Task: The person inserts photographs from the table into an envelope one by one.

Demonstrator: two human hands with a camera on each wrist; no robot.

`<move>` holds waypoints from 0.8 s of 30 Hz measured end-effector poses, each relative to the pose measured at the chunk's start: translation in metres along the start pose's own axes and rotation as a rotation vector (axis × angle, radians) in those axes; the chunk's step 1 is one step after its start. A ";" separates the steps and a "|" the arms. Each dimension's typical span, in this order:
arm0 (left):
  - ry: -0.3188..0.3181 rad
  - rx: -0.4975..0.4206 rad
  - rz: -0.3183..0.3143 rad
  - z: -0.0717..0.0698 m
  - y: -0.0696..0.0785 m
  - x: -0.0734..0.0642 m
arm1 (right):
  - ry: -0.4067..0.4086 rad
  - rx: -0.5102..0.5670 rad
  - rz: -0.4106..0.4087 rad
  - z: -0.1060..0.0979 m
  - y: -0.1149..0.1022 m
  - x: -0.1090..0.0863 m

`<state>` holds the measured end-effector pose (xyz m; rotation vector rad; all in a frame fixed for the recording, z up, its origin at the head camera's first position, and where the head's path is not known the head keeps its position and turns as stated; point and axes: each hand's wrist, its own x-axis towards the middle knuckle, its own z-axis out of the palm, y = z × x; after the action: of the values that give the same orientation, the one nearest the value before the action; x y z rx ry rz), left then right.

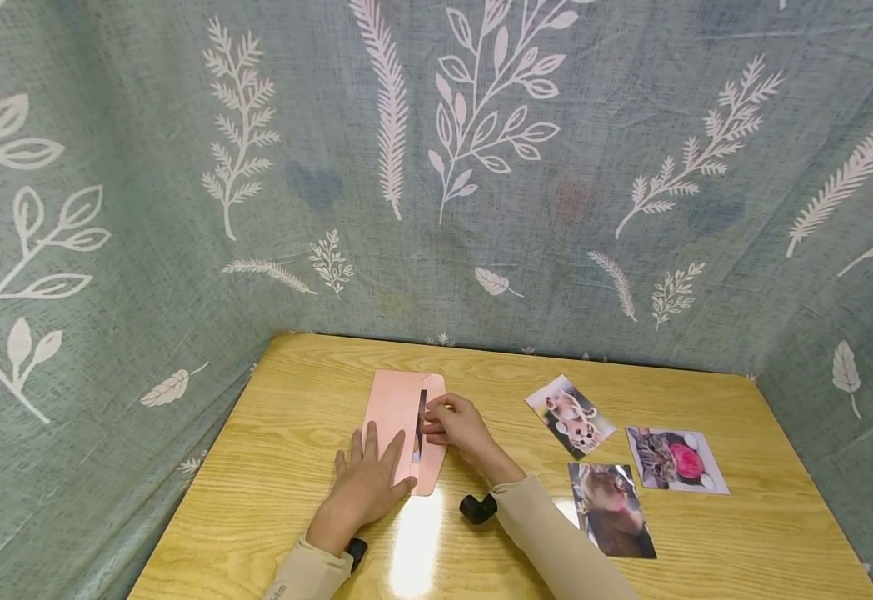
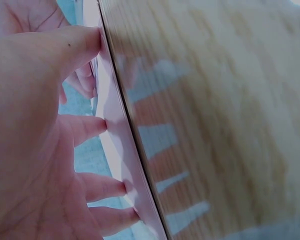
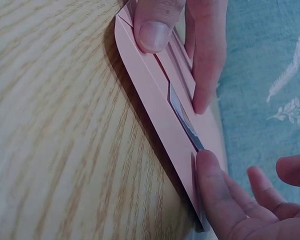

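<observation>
A pink envelope (image 1: 391, 402) lies on the table with its flap (image 1: 432, 477) opened out to the right. A strip of a photo (image 1: 417, 447) shows at its mouth; the rest is hidden inside. My left hand (image 1: 365, 487) presses on the envelope with spread fingers, its thumb near the flap. My right hand (image 1: 465, 432) is over the flap, fingertips against the photo's exposed edge. In the right wrist view, a fingertip (image 3: 207, 159) touches the end of the photo strip (image 3: 181, 114), while the thumb (image 3: 292, 170) stands apart.
To the right lie three loose photos: a kitten print (image 1: 567, 417), a cat with a pink tongue or toy (image 1: 669, 460), and a brownish animal close-up (image 1: 612, 512). The wooden table (image 1: 294, 417) meets a leaf-patterned cloth (image 1: 421, 283) at the back and sides.
</observation>
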<state>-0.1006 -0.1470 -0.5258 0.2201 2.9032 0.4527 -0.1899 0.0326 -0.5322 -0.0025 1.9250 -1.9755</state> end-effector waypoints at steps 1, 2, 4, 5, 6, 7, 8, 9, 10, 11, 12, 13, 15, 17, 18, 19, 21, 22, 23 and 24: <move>-0.001 0.001 0.000 0.000 0.000 0.000 | 0.002 0.003 0.005 0.000 0.000 0.000; -0.001 0.001 -0.001 0.000 0.000 0.000 | 0.002 0.002 -0.001 0.001 0.000 0.000; -0.002 -0.001 -0.001 0.000 0.000 0.000 | 0.002 0.008 -0.002 0.001 0.000 0.000; -0.002 0.001 -0.001 0.001 0.000 0.000 | 0.000 0.012 -0.002 0.001 0.000 0.000; -0.003 0.002 -0.002 0.000 0.000 0.000 | 0.000 0.015 -0.001 0.001 0.000 0.000; -0.005 0.004 -0.002 0.000 0.000 0.000 | 0.000 0.019 0.004 0.002 0.000 0.000; -0.006 0.002 -0.002 0.000 0.000 0.000 | 0.000 0.021 0.004 0.002 0.000 0.000; -0.006 0.001 -0.002 -0.001 0.000 0.000 | 0.001 0.025 0.010 0.002 0.000 0.000; -0.007 0.002 -0.002 -0.001 0.000 0.000 | 0.000 0.024 0.006 0.002 0.000 0.000; -0.007 0.002 -0.003 -0.001 0.000 0.000 | -0.002 0.026 0.006 0.002 0.000 0.000; -0.007 -0.001 -0.003 -0.002 0.000 -0.001 | -0.004 0.028 0.006 0.002 0.000 0.000; -0.008 0.000 -0.005 -0.002 0.000 -0.001 | -0.006 0.028 0.005 0.003 0.000 0.000; -0.007 0.001 -0.005 -0.002 0.001 -0.001 | -0.010 0.025 0.000 0.003 0.001 -0.001; -0.006 0.004 -0.004 -0.002 0.001 -0.001 | -0.011 0.025 0.001 0.004 0.000 -0.001; -0.006 0.006 -0.004 -0.002 0.001 -0.001 | -0.011 0.022 -0.002 0.004 0.001 -0.001; -0.006 0.010 -0.003 -0.002 0.001 -0.001 | -0.010 0.019 -0.005 0.004 0.001 -0.001; -0.007 0.015 -0.002 -0.002 0.001 -0.001 | -0.008 0.017 -0.009 0.004 0.001 -0.002; -0.006 0.013 -0.001 -0.002 0.001 0.000 | -0.007 0.018 -0.010 0.004 0.001 -0.002; -0.008 0.016 -0.002 -0.001 0.001 0.000 | -0.006 0.018 -0.010 0.004 0.001 -0.002; -0.008 0.014 -0.001 -0.001 0.001 0.000 | -0.006 0.017 -0.011 0.003 0.001 -0.002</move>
<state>-0.1009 -0.1468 -0.5244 0.2225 2.8997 0.4309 -0.1869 0.0298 -0.5328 -0.0143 1.9084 -1.9969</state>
